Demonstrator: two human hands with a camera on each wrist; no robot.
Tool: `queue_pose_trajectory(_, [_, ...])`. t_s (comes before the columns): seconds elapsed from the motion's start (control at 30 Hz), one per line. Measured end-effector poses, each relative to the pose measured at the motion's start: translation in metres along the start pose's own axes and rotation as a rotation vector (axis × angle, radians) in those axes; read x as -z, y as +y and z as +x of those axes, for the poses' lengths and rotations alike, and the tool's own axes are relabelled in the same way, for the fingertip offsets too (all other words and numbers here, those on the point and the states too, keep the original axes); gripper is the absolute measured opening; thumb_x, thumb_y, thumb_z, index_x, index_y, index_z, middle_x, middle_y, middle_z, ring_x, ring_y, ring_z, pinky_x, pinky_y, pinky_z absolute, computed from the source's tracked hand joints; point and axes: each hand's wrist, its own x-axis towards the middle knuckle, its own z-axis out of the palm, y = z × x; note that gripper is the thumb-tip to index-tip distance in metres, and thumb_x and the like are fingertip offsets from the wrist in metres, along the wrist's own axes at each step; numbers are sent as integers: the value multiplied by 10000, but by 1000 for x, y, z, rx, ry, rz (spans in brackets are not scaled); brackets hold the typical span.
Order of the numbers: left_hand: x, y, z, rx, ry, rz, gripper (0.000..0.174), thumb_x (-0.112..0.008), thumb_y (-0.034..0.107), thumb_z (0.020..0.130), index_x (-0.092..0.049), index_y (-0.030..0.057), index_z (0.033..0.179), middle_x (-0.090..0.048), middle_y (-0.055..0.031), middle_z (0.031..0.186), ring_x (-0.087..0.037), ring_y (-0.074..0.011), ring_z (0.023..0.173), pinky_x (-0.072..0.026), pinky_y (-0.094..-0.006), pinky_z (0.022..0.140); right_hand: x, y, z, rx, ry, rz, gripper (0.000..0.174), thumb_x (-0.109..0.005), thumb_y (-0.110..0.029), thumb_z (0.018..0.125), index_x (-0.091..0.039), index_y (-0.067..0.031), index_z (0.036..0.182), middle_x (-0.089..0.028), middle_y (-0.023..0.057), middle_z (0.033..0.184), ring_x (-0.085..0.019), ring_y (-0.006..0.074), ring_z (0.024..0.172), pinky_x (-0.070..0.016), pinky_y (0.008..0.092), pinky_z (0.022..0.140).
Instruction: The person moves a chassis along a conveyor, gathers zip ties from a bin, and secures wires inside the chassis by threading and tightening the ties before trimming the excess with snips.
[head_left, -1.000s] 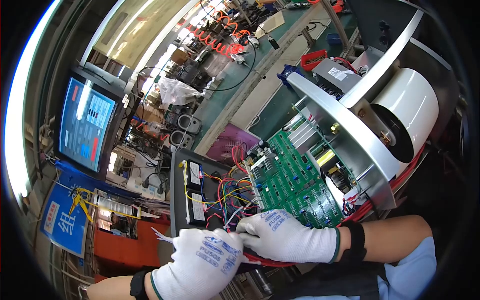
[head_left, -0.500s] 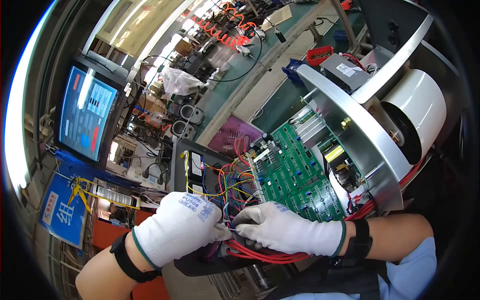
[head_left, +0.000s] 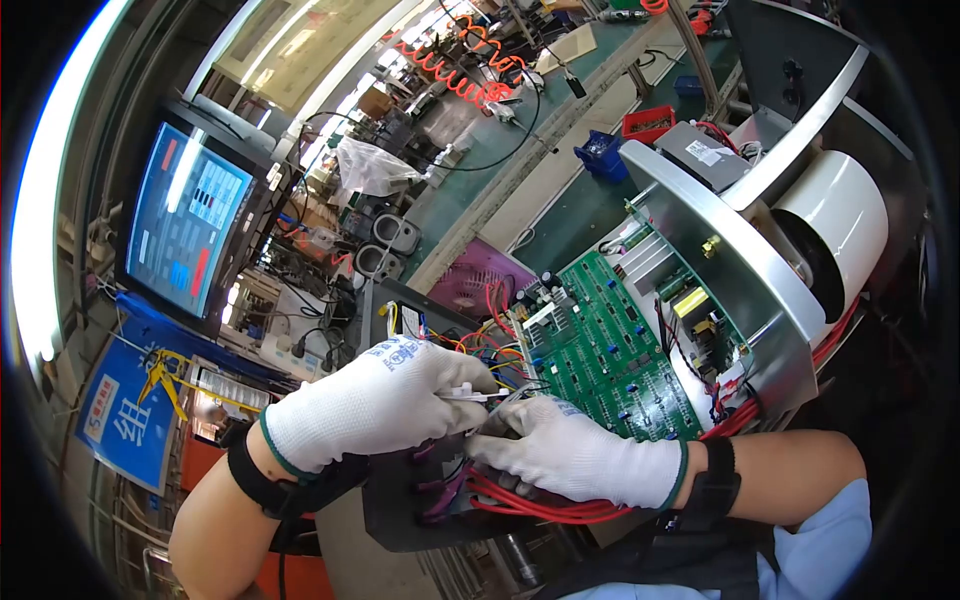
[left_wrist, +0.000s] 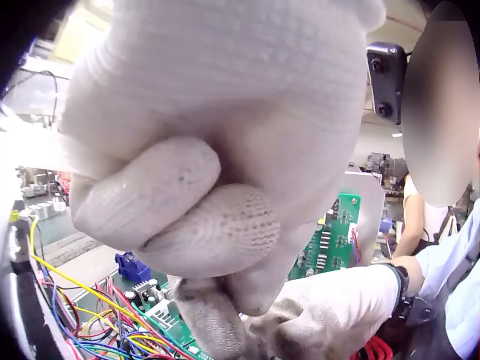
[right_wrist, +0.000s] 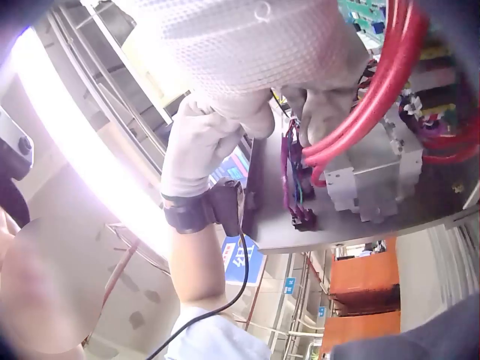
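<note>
My gloved left hand (head_left: pixel 350 410) holds white cable ties (head_left: pixel 468 392), their heads sticking out past the thumb and forefinger. In the left wrist view that hand (left_wrist: pixel 217 127) has its fingers folded into the palm. Close beside it, my gloved right hand (head_left: pixel 585 455) pinches at a bundle of thin wires, its fingertips mostly hidden. Coloured wires (left_wrist: pixel 97 292) run there from the edge of a green circuit board (head_left: pixel 600 350). Under the right hand, thick red cables (right_wrist: pixel 367 112) and purple wires (right_wrist: pixel 286 176) come out by the grey housing (right_wrist: pixel 330 236).
A metal frame (head_left: pixel 730 240) with a white roller (head_left: pixel 850 215) stands to the right of the board. Behind are a purple fan panel (head_left: pixel 475 278), a blue bin (head_left: pixel 602 155) and a red bin (head_left: pixel 650 124). At left are a monitor (head_left: pixel 190 225) and yellow-handled cutters (head_left: pixel 162 380).
My left hand first moves away from the trailing ties' earlier spot, then up and right over the wires, with the tie heads now showing. The right hand stays by the bundle.
</note>
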Motion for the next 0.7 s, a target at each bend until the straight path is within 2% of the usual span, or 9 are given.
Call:
queue_pose_trajectory(0.07, [-4,-6,2,-48,18,-88,332,-625,205,873,-631,16,1145,-667,-137,831,-641,-194,749,-500,-306,724,-2,-2,1,14,37,-43,256,-605,-285,937,-595,-45,1028,-579,-6,725,-549,49,599,-494,208,551])
queue_pose_trajectory(0.17, [-3,-6,6,-54,5,11,292,-614,194,875,-638,2,1093,-657,-142,826,-630,-189,728,-493,-323,697,-4,-2,5,-5,75,-79,268,-593,-318,943,-603,-67,1036,-558,-12,681,-523,39,551,-485,209,521])
queue_pose_trajectory(0.27, [-4,-3,7,5,-31,-31,238,-616,178,861,-640,-6,1010,-644,-143,805,-629,-223,716,-487,-338,677,-5,10,19,-30,89,-232,245,-568,-303,950,-605,-81,1046,-594,19,743,-591,104,630,-515,255,595])
queue_pose_trajectory(0.33, [-9,-1,5,-194,22,78,192,-635,164,834,-636,4,939,-634,-138,789,-634,-262,729,-489,-341,677,-9,34,35,246,292,-671,609,-582,-526,847,-585,56,1023,-658,215,870,-672,331,862,-523,407,780])
queue_pose_trajectory(0.43, [-14,2,-1,-273,75,125,176,-652,151,807,-641,18,922,-634,-149,805,-643,-307,776,-496,-361,694,-13,37,35,252,302,-587,643,-588,-516,835,-557,87,1056,-647,249,949,-649,369,954,-510,434,836])
queue_pose_trajectory(0.57, [-14,2,0,-273,94,163,175,-630,138,810,-640,20,939,-640,-168,819,-640,-342,801,-500,-373,703,-11,21,24,231,318,-525,617,-605,-513,825,-581,61,1048,-654,241,900,-646,374,950,-506,430,841])
queue_pose_trajectory(0.63, [-4,8,-3,-108,49,227,172,-601,141,842,-638,23,962,-649,-170,804,-653,-327,790,-506,-369,701,-3,-5,2,97,110,-296,525,-642,-444,828,-606,33,1043,-666,170,802,-677,287,799,-532,385,730])
queue_pose_trajectory(0.67, [3,14,-6,-14,43,246,170,-594,150,869,-637,19,970,-656,-164,806,-666,-290,772,-509,-359,690,-2,-5,-1,97,104,-297,525,-642,-444,828,-606,33,1043,-666,170,802,-677,287,799,-532,385,730])
queue_pose_trajectory(0.7, [5,13,-8,-24,112,243,183,-602,159,875,-635,17,987,-658,-161,813,-668,-274,762,-510,-353,685,1,-4,-4,51,47,-182,445,-652,-376,841,-608,-5,1083,-651,103,834,-618,174,729,-507,306,654])
